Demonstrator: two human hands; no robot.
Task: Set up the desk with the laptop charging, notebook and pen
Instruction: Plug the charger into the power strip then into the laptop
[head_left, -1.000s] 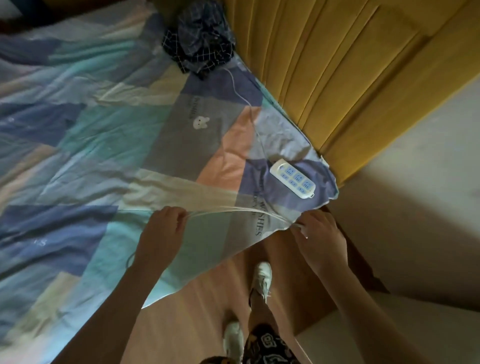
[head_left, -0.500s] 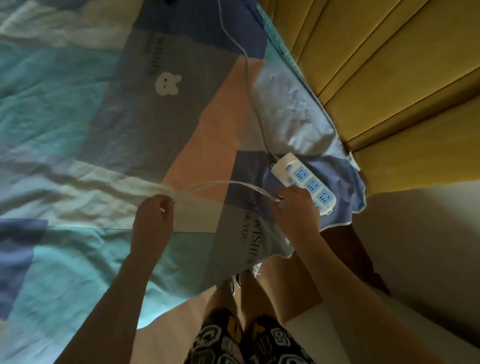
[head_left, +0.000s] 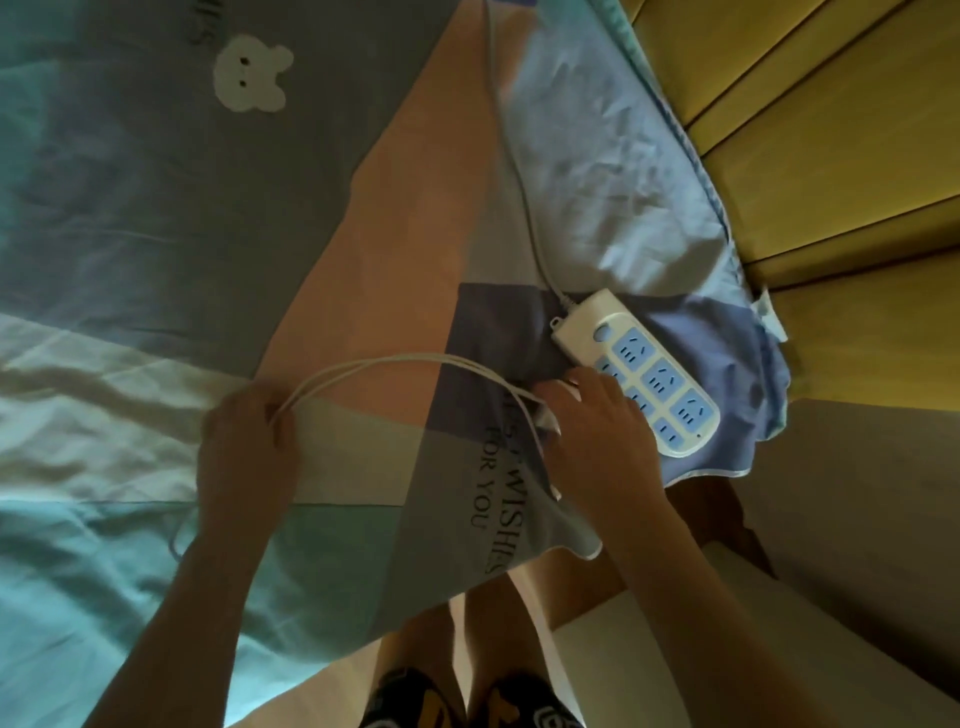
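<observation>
power strip (head_left: 636, 370) on bedspread (head_left: 156, 208) corner | cable (head_left: 395, 364) left of it

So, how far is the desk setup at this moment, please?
Early stage. Done: nothing visible on a desk; no laptop, notebook or pen is in view. In hand: the left hand holds loops of a white charger cable, and the right hand brings its other end to the power strip lying on the bedspread; whether it is plugged in is hidden. Left: probably everything else.

One power strip (head_left: 636, 371), two hands, one white cable (head_left: 395, 364), one bedsheet (head_left: 156, 208)
</observation>
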